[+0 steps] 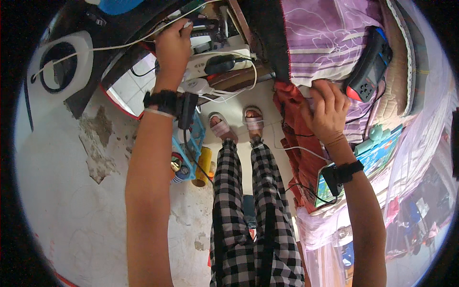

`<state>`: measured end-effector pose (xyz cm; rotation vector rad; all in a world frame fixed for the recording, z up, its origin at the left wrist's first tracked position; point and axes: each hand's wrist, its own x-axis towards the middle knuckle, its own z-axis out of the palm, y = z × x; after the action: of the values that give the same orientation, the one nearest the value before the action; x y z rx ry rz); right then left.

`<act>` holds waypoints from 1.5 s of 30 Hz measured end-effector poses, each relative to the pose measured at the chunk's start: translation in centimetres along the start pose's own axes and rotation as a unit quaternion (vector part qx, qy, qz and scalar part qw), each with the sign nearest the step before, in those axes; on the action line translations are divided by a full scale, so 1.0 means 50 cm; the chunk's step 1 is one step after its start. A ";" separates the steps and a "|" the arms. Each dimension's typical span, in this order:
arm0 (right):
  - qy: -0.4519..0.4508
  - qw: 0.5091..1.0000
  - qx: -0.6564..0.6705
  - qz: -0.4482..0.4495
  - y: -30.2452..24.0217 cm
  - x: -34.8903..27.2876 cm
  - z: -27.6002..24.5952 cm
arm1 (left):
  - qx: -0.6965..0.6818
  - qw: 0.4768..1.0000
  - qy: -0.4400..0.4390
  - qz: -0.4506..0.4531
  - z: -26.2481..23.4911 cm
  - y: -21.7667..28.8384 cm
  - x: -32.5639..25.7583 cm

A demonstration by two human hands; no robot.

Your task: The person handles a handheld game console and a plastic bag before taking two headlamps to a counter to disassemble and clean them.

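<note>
- Covering the upper right, the purple sheet [330,57] lay partly under the right hand [329,112].
- Brown-edged compartment [241,21], cluttered, sat top centre, under the left hand [173,48].
- Red cloth [297,160] hung right of centre, beside the sheet.
- White power strip [193,70]: top centre, just right of left hand.
- Handheld device [369,67], black and red: upper right, near right hand.
- Left hand: upper left of centre, fingers bent over the clutter; couldn't tell if grasping.
- Right hand: right of centre, fingers bent at the sheet's edge; grip couldn't be told.
- White cable [110,48]: upper left, ran to left hand; contact unclear.
- Black adapter [220,64]: on the strip.
</note>
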<state>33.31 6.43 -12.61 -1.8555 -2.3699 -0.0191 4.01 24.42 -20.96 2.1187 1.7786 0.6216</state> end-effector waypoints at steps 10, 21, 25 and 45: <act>-0.002 1.000 0.005 0.000 0.001 0.000 -0.002 | -0.221 0.975 0.012 -0.003 -0.049 0.070 -0.054; -0.007 1.000 0.005 -0.001 0.002 0.000 -0.002 | -0.241 0.969 0.016 0.050 -0.052 0.091 -0.046; -0.007 1.000 0.007 0.002 0.001 -0.001 -0.001 | -0.177 0.983 -0.002 0.045 -0.046 0.079 -0.041; 0.013 1.000 0.017 -0.004 0.000 0.004 0.001 | 0.070 0.932 -0.274 0.227 -0.037 -0.072 0.051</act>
<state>33.27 6.61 -12.66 -1.8189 -2.3457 -0.0030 0.35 27.52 -20.83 2.4986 1.0653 -0.0274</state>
